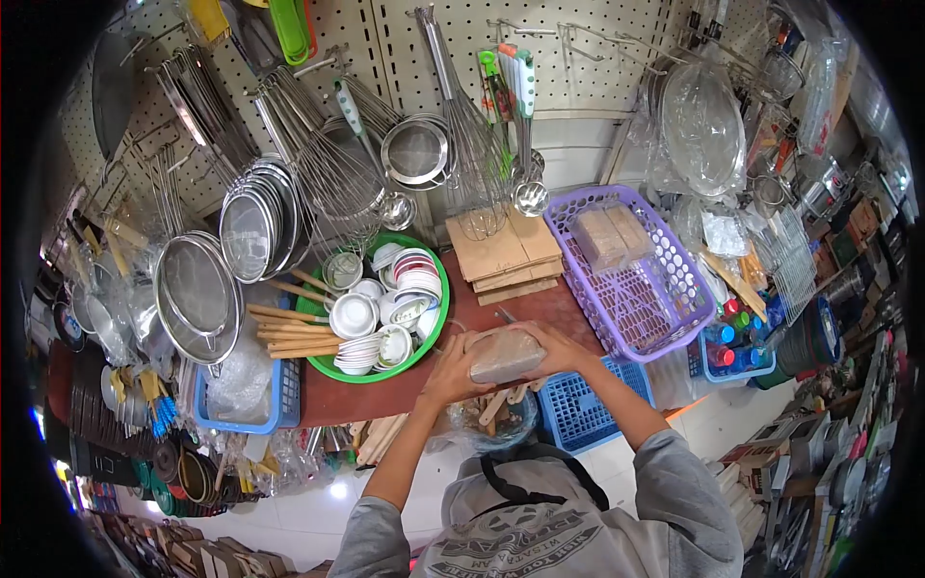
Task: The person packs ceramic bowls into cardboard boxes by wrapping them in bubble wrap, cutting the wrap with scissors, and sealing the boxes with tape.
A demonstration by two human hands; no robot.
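Both hands grasp one wrapped brown packet (506, 356): the left hand (451, 371) clasps its left end, the right hand (562, 349) its right end, just above the front edge of the tabletop (564, 308). I think an even hold from both sides stops the smooth wrap from slipping. The green bowl (383, 377) of small dishes is close on the left, the purple basket (674, 323) with similar packets on the right.

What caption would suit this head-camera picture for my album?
Left hand and right hand hold a wrapped brown packet near a green basin and purple basket.
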